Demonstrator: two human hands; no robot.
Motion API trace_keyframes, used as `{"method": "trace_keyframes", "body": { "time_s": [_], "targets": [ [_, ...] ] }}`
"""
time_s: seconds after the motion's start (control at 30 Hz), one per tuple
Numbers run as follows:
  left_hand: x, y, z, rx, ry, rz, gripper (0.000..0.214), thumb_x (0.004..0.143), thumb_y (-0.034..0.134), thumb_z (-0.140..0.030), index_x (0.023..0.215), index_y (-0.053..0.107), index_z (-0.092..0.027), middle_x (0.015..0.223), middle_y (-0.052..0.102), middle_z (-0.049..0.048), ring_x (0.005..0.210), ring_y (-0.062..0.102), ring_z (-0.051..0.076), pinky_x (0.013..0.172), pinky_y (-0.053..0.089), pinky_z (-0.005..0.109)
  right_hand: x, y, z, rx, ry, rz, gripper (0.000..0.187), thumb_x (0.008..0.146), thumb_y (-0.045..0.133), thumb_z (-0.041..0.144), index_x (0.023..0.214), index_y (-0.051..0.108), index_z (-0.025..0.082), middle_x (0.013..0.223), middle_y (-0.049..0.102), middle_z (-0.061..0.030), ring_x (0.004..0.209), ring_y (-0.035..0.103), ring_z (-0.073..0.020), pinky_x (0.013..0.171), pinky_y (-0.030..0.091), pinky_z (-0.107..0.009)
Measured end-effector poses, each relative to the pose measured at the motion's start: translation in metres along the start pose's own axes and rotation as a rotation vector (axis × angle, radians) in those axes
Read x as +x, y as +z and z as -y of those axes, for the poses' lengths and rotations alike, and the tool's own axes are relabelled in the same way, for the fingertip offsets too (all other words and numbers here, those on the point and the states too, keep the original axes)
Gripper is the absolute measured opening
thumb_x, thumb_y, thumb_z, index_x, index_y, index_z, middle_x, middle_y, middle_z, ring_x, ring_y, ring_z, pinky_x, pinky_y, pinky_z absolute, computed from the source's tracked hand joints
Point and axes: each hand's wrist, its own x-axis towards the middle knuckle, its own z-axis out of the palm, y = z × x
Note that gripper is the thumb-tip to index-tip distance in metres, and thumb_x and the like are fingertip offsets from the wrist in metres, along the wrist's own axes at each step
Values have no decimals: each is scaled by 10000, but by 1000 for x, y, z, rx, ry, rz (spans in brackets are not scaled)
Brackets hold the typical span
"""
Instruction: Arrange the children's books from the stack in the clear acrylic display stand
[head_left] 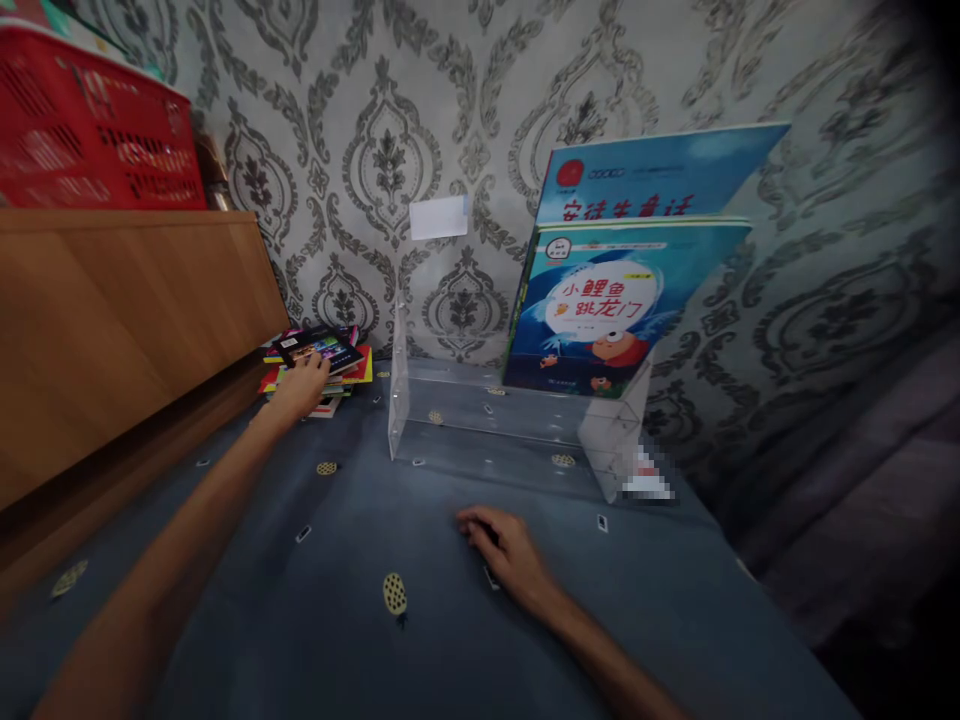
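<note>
At the left, my left hand (304, 385) is on the top book of a pile, a black-covered book (334, 350) with a colourful picture. Its fingers lie over the near edge of the cover; the thumb is hidden. Under it is a stack of mixed books (364, 367), some with yellow and red covers. My right hand (510, 555) rests empty on the blue cloth, fingers loosely bent and apart from the thumb. Beyond it stands a clear acrylic book rack (399, 400). Toward its right end lean a blue picture book (540, 345) with a fish on it and a taller blue book (652, 180) behind.
The blue patterned cloth (300, 620) covers the surface. A wooden cabinet (127, 320) borders the left side, with a red plastic basket (97, 130) on top. Patterned wallpaper (322, 160) rises behind, bearing a white label (439, 218). Dark fabric (847, 470) hangs at the right.
</note>
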Motion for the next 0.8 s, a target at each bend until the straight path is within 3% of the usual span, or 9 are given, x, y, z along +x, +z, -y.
{"method": "trace_keyframes", "body": {
  "time_s": [0.17, 0.3, 0.43, 0.7, 0.8],
  "targets": [
    [-39, 7, -1, 12, -32, -32, 566, 832, 426, -38, 1380, 503, -156, 1388, 520, 198, 1319, 476, 334, 1027, 487, 454, 0, 0, -1, -17, 0, -10, 351, 916, 444, 340, 1009, 737, 170, 894, 742, -87, 792, 707, -218, 773, 552, -346],
    [-66, 16, -6, -1, -48, -36, 670, 767, 500, -36, 1419, 470, -186, 1502, 474, 170, 1395, 422, 333, 1101, 434, 472, 0, 0, 2, -8, 2, 4, 332, 915, 457, 322, 1016, 738, 177, 874, 737, -77, 775, 701, -206, 760, 550, -329],
    [-93, 21, -15, -11, -43, -21, 672, 769, 490, -26, 1428, 468, -156, 1557, 446, 148, 1452, 363, 350, 1146, 384, 510, 0, 0, 2, 1, 16, 5, 312, 905, 465, 300, 1012, 734, 182, 884, 744, -74, 797, 707, -205, 746, 555, -321],
    [-147, 30, -23, -114, -21, 16, 717, 732, 475, 0, 1418, 509, -206, 1577, 439, 114, 1479, 359, 315, 1190, 353, 509, 0, 1, 2, -3, -7, 7, 305, 905, 458, 253, 1019, 730, 175, 910, 756, -82, 800, 713, -204, 754, 558, -327],
    [-176, 34, -26, -151, 11, 83, 729, 745, 444, -9, 1429, 508, -251, 1515, 527, 89, 1435, 441, 275, 1150, 416, 468, 0, 0, 4, -27, -11, 4, 308, 894, 460, 235, 1015, 736, 170, 901, 755, -81, 779, 709, -205, 766, 559, -337]
  ]
}}
